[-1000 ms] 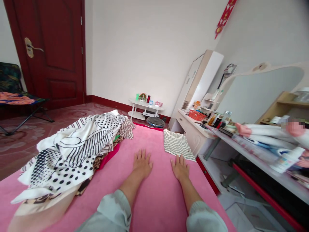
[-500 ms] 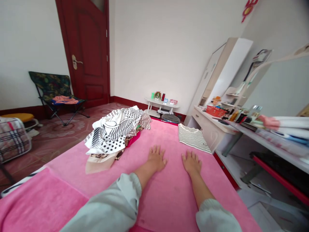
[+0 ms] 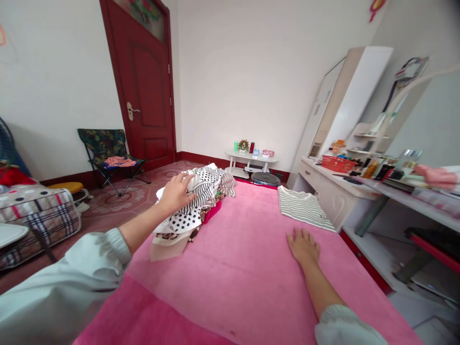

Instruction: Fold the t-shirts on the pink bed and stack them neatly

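Note:
My left hand is over the pile of clothes, its fingers stretched out and apart. Whether it touches the top black-and-white patterned cloth I cannot tell. The pile is loose and crumpled, with dots, stripes, a brown print and a sheer beige edge showing. My right hand lies flat on the pink blanket, fingers spread, holding nothing. Just beyond it a striped shirt is laid out folded at the bed's far right corner.
A dressing table with a red basket and bottles stands along the right. At the far wall is a low white table. On the left are a folding chair with clothing on it and a plaid bag.
My left hand has lifted from the blanket and moved left to the clothes pile. My right hand stays flat on the blanket. The view has turned a little to the left.

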Available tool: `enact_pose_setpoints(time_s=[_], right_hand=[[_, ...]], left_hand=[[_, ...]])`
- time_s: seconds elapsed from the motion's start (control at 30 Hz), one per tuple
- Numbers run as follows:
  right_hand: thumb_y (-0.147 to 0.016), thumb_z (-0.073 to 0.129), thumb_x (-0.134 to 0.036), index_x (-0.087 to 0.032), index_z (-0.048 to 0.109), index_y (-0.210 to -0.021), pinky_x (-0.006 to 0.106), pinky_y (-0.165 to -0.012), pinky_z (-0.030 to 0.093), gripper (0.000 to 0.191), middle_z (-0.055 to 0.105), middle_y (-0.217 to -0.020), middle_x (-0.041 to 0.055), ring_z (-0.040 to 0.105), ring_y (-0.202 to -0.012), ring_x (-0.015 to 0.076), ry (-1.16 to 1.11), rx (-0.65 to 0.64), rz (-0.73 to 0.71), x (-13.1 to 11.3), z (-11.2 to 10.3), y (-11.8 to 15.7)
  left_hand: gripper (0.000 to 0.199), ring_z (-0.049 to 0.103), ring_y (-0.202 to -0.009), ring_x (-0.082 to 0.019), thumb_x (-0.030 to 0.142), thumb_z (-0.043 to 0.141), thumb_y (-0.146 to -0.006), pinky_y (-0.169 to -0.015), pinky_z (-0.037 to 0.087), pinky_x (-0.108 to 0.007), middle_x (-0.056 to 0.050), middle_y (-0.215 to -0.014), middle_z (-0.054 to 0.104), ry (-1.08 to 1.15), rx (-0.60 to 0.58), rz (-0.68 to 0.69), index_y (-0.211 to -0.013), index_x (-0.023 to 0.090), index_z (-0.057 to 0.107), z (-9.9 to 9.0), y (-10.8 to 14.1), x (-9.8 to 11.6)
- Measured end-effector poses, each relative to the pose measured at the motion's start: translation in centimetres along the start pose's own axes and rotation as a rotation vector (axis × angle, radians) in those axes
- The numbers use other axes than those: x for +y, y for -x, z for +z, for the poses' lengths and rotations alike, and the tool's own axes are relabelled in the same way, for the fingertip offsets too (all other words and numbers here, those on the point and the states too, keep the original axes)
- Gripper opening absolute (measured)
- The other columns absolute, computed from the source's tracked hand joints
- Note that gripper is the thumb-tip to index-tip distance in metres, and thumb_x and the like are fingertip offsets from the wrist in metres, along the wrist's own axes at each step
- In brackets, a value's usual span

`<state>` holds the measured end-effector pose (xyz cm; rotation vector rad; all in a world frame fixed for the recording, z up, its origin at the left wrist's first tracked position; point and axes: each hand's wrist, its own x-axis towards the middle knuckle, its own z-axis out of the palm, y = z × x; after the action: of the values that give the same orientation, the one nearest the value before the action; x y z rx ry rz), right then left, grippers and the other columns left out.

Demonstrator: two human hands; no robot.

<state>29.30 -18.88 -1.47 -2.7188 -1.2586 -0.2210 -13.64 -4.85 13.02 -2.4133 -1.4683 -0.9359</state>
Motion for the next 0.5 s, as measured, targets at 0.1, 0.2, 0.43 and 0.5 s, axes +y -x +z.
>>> enact_pose_setpoints(time_s=[0.1, 0.2, 0.43, 0.5], right_hand=[[-0.09, 0.021, -0.05, -0.02, 0.038, -0.139, 0.05, -0.1, 0.026, 0.06, 0.034, -0.145, 0.0121, 0.028, -0.132, 0.0299, 0.001, 0.001, 0.004, 0.0, 0.1, -0.1], [-0.09, 0.022, -0.05, -0.019, 0.039, -0.138, 0.05, -0.1, 0.027, 0.06, 0.035, -0.144, 0.0126, 0.029, -0.131, 0.0306, 0.004, 0.022, -0.002, 0.0, 0.2, 0.0], [-0.09, 0.026, -0.047, -0.018, 0.044, -0.133, 0.05, -0.096, 0.03, 0.055, 0.042, -0.138, 0.0143, 0.034, -0.127, 0.0314, 0.001, 0.051, -0.023, -0.1, -0.2, 0.4], [-0.09, 0.027, -0.047, -0.019, 0.045, -0.133, 0.05, -0.097, 0.03, 0.054, 0.042, -0.138, 0.0143, 0.034, -0.127, 0.0315, -0.008, 0.055, -0.021, -0.2, -0.2, 0.4]], left_hand=[[0.075, 0.049, -0.114, -0.031, 0.047, 0.064, -0.071, -0.094, 0.037, -0.038, -0.013, -0.128, 0.054, -0.087, -0.065, -0.11, -0.136, 0.019, 0.038, 0.2, -0.1, -2.6], [0.065, 0.054, -0.109, -0.032, 0.051, 0.06, -0.073, -0.09, 0.037, -0.038, -0.014, -0.115, 0.062, -0.173, -0.129, -0.139, -0.128, 0.018, 0.049, 0.7, -0.1, -2.9], [0.037, 0.061, -0.094, -0.03, 0.037, 0.057, -0.07, -0.08, 0.041, -0.034, -0.011, -0.096, 0.069, -0.185, -0.143, -0.09, -0.099, 0.019, 0.068, -0.3, -3.4, 0.8], [0.032, 0.063, -0.085, -0.028, 0.034, 0.057, -0.068, -0.074, 0.043, -0.031, -0.009, -0.087, 0.07, -0.031, -0.069, -0.108, -0.092, 0.017, 0.07, -1.3, -5.4, 2.9]])
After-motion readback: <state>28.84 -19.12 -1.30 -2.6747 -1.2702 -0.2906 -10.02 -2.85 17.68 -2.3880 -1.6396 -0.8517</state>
